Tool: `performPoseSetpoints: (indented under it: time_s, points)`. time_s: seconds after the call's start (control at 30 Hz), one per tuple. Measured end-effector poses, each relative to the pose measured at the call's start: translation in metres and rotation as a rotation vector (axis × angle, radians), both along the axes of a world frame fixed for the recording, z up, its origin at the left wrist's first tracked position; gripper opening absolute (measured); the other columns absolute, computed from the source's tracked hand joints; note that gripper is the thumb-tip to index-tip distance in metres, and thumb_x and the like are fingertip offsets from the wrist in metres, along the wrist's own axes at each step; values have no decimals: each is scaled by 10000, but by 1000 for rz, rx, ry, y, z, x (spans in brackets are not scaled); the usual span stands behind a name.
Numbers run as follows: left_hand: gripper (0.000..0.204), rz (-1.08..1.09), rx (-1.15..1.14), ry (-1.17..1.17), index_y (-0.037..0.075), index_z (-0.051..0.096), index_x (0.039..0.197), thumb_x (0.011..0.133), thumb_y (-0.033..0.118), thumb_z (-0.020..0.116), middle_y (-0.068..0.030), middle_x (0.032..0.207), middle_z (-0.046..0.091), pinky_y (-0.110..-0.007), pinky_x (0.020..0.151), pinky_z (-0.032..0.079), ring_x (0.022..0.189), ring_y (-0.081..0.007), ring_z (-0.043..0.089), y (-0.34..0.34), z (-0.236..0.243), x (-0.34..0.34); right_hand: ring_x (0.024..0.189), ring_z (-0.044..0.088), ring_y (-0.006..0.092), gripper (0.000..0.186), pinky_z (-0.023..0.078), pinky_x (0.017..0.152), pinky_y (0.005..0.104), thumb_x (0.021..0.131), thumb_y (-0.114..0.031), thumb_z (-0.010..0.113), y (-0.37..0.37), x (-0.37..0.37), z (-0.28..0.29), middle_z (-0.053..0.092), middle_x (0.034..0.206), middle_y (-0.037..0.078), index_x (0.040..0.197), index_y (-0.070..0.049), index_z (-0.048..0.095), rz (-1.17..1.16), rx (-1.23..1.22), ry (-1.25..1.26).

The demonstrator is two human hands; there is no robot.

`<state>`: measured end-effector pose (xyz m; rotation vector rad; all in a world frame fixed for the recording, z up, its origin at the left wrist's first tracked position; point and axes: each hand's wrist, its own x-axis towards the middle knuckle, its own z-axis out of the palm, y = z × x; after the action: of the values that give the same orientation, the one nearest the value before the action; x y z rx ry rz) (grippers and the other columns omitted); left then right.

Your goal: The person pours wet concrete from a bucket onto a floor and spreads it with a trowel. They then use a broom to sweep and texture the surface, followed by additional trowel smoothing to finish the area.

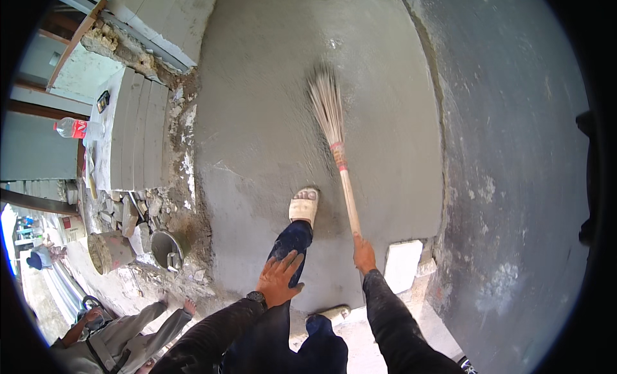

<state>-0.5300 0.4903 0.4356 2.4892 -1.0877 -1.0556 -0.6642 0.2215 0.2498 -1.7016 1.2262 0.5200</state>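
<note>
A straw broom with a red-banded neck lies angled across the grey wet-looking concrete floor, bristle tips on the surface. My right hand is closed round the lower part of its wooden handle. My left hand has its fingers spread over my dark-trousered left leg, holding nothing. My left foot in a cream sandal is on the concrete, ahead of that hand; the other sandal shows near the lower edge.
Left are stacked pale blocks, a plastic bottle, rubble and buckets. A barefoot person reclines or sits at lower left. A grey wall stands right, beside a white slab.
</note>
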Motion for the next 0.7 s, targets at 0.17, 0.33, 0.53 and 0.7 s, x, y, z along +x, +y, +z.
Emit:
performPoseSetpoints:
  time_s: [0.17, 0.33, 0.53, 0.7]
  points:
    - [871, -70, 2, -32, 159, 360, 1595, 859, 409, 751, -153, 1631, 380, -534, 1221, 302, 1380, -341, 508, 9, -5, -39, 1059, 620, 545, 772, 461, 925, 581, 1045, -635, 384, 55, -126, 22, 665, 1103, 368, 1071, 87, 657, 1, -31, 56]
    - [864, -109, 19, -47, 154, 358, 1596, 865, 413, 741, -149, 1635, 376, -531, 1223, 298, 1387, -343, 503, 17, -10, -66, 1034, 617, 544, 699, 453, 911, 600, 1060, -586, 386, 109, -252, 55, 673, 1083, 333, 1053, 58, 656, 32, -27, 134]
    - [845, -123, 2, -75, 150, 362, 1592, 877, 415, 725, -158, 1628, 386, -532, 1211, 313, 1369, -348, 518, 13, -7, -70, 801, 643, 515, 621, 482, 744, 596, 1069, -537, 412, 134, -351, 147, 677, 812, 273, 891, 16, 632, 14, -106, 131]
    - [833, -121, -63, -57, 148, 356, 1591, 888, 413, 714, -163, 1615, 401, -540, 1183, 348, 1359, -344, 528, -9, 4, -39, 597, 635, 372, 539, 480, 589, 492, 1073, -493, 447, 81, -290, 235, 622, 661, 180, 872, -13, 590, -153, -56, -15]
